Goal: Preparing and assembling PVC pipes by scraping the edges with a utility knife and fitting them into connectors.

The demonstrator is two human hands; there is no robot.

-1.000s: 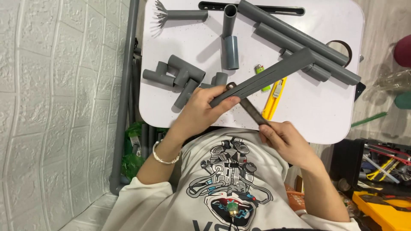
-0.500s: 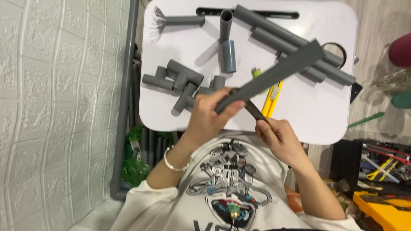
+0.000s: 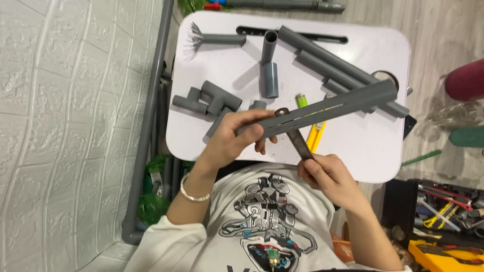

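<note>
No packages, labels, signs or screens can be made out in this view. The only printed graphic visible is the multicolour picture on the front of the person's white shirt (image 3: 267,221), at the lower centre of the frame, which is none of these.
</note>
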